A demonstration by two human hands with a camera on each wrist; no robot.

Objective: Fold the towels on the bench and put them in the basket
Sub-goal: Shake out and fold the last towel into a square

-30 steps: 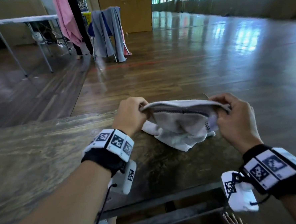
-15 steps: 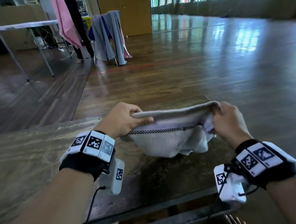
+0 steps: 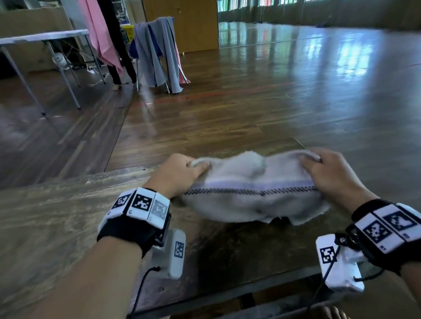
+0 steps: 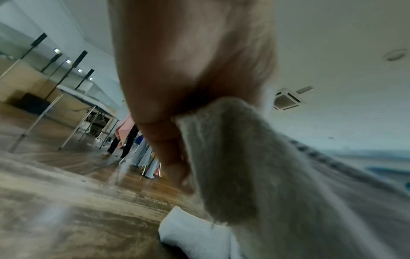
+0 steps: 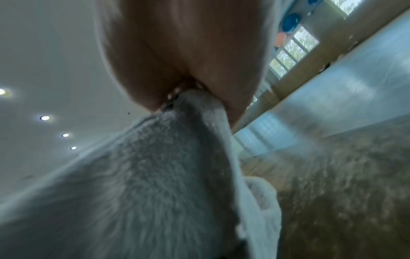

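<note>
Nearest the camera, two forearms reach forward, each wrist wrapped in a black band (image 3: pixel 134 228) carrying white squares with black code patterns, and a small white box hangs under each wrist. Just beyond them the left hand (image 3: pixel 178 177) and the right hand (image 3: pixel 333 174) hold a pale grey towel (image 3: pixel 253 196) between them. The left hand grips the towel's left end, fingers curled over the top edge and thumb laid along it. The right hand grips the right end the same way, fingers bent over the edge. In the left wrist view the cloth (image 4: pixel 255 166) comes out of the closed fingers; in the right wrist view it (image 5: pixel 155 166) is pinched the same way.

The towel is stretched sideways, doubled over, with a dark stitched stripe running across it. Its ragged lower edge hangs down to the worn wooden surface (image 3: pixel 48 218); whether it touches cannot be told. Beneath it a second white piece of cloth (image 4: pixel 195 234) lies on the surface.

Farther off lies a glossy wooden floor (image 3: pixel 274 93). At the far left stand a folding table (image 3: pixel 37 38), a chair draped in grey cloths (image 3: pixel 157 51), a hanging pink cloth (image 3: pixel 98 30), and a person's dark trouser legs (image 3: pixel 117 46).
</note>
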